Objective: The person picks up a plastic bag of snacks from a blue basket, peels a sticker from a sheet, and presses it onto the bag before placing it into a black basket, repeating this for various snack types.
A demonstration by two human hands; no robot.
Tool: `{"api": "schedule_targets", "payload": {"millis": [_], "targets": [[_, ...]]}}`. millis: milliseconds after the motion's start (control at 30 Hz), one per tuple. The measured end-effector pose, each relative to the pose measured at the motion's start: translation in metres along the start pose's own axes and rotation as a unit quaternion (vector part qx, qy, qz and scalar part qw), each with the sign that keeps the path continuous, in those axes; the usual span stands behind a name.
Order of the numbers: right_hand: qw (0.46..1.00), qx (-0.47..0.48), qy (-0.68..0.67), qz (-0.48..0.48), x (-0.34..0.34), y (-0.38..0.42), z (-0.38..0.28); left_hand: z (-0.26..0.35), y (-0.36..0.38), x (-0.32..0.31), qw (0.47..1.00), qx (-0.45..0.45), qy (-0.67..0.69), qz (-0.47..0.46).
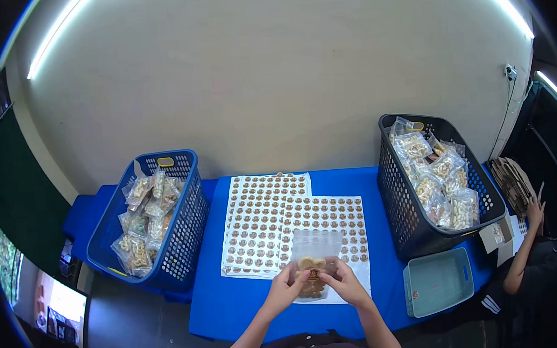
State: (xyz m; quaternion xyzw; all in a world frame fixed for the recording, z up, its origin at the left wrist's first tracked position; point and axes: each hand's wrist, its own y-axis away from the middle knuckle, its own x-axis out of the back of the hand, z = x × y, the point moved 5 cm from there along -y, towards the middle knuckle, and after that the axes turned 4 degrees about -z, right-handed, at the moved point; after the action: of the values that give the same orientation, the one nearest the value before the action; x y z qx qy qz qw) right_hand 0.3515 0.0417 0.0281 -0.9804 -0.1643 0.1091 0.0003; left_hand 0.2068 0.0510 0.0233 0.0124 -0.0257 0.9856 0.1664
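Both hands hold one clear pouch [314, 261] over the near edge of the blue table [236, 310]. Left hand [287, 287] pinches the pouch's lower left side; right hand [342, 278] pinches the lower right. Fingers of both are closed on the film, thumbs on top, meeting over a round brown sticker [314, 274] on the pouch face. The snack fill sits low in the pouch, under the thumbs; the empty top stands up beyond the fingertips.

Just beyond the grip: two sticker sheets [281, 221] lying flat, overlapping, rows of round brown labels. The pouch partly covers the nearer sheet's lower edge.

Left of the grip, well apart: blue basket [179, 225] holding filled pouches. Right, well apart: dark basket [398, 198], fuller, same kind of pouches. Near right, just below the dark basket: shallow teal tray [438, 282]. Far right: another person [532, 254], seated, arm raised; not involved.

Judgement: step in hand looks like seating the label on the pouch. To do it well, keep the film taut between the two pinches, press from the label's centre outward with the thumbs to avoid creases, and keep the fill pushed below so the label backs onto a flat patch.
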Motion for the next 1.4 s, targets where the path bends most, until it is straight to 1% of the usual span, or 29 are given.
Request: {"api": "schedule_targets", "payload": {"millis": [33,100,167,200,267,367,400,500,533,600,633,700,733,833,867,967,1000,1100,1133,1233,1267,1367,1400], "targets": [[1.000,0.004,-0.009,0.001,-0.001,0.002,0.000,0.006,-0.001,0.004,0.999,-0.008,-0.050,0.011],[1.000,0.013,-0.028,0.003,-0.008,0.004,0.001,0.008,-0.005,0.006,0.999,-0.023,-0.039,0.013],[0.996,0.021,-0.057,0.058,-0.018,0.006,-0.004,0.005,-0.007,0.005,0.998,-0.057,-0.022,0.021],[0.994,0.025,-0.070,0.085,-0.019,0.006,-0.007,0.004,-0.007,0.004,0.998,-0.050,-0.028,0.022],[0.995,0.027,-0.057,0.082,-0.015,0.004,0.002,0.001,-0.005,0.004,0.998,-0.034,-0.040,0.024],[0.997,0.008,-0.042,0.063,-0.018,0.007,0.012,0.022,-0.009,0.013,0.997,-0.035,0.034,0.065],[0.998,-0.001,-0.037,0.055,-0.020,0.008,0.014,0.022,-0.012,0.016,0.989,-0.057,0.100,0.088],[0.999,0.001,-0.018,0.045,-0.025,0.011,0.015,0.027,-0.013,0.023,0.989,-0.050,0.096,0.103],[0.998,0.020,0.031,0.050,-0.022,0.009,0.013,0.032,-0.012,0.024,0.985,-0.057,0.100,0.126],[0.988,0.058,0.126,0.062,-0.013,0.007,0.006,0.032,-0.010,0.027,0.985,-0.069,0.085,0.133],[0.978,0.078,0.173,0.090,-0.006,0.008,-0.001,0.032,-0.009,0.029,0.985,-0.074,0.077,0.135],[0.946,0.115,0.264,0.146,0.003,0.007,-0.022,0.031,-0.007,0.028,0.990,-0.074,-0.032,0.116],[0.930,0.159,0.278,0.179,0.003,0.007,-0.036,0.031,-0.006,0.027,0.988,-0.073,-0.086,0.106],[0.880,0.149,0.439,0.105,-0.008,0.004,-0.053,0.038,-0.004,0.010,0.971,-0.133,-0.198,0.030],[0.870,0.170,0.451,0.099,-0.014,0.004,-0.052,0.045,-0.003,0.003,0.960,-0.157,-0.233,0.004],[0.930,0.114,0.343,0.063,-0.012,-0.002,-0.033,0.036,-0.002,0.005,0.988,-0.077,-0.134,0.030],[0.950,0.120,0.281,0.069,-0.016,-0.002,-0.033,0.034,-0.002,0.007,0.992,-0.056,-0.110,0.036],[0.952,0.130,0.261,0.088,-0.024,0.001,-0.031,0.040,0.002,0.010,0.990,-0.048,-0.112,0.071],[0.951,0.122,0.271,0.082,-0.024,0.003,-0.026,0.039,0.002,0.017,0.986,-0.051,-0.107,0.113],[0.965,0.080,0.238,0.073,-0.031,0.012,-0.017,0.037,-0.002,0.033,0.980,-0.068,-0.095,0.162],[0.968,0.080,0.228,0.073,-0.031,0.013,-0.016,0.042,0.000,0.031,0.971,-0.098,-0.127,0.175],[0.973,0.093,0.204,0.061,-0.031,0.017,-0.013,0.049,0.003,0.033,0.951,-0.135,-0.162,0.224],[0.972,0.099,0.205,0.056,-0.032,0.017,-0.013,0.048,0.003,0.032,0.950,-0.139,-0.155,0.232]]}}
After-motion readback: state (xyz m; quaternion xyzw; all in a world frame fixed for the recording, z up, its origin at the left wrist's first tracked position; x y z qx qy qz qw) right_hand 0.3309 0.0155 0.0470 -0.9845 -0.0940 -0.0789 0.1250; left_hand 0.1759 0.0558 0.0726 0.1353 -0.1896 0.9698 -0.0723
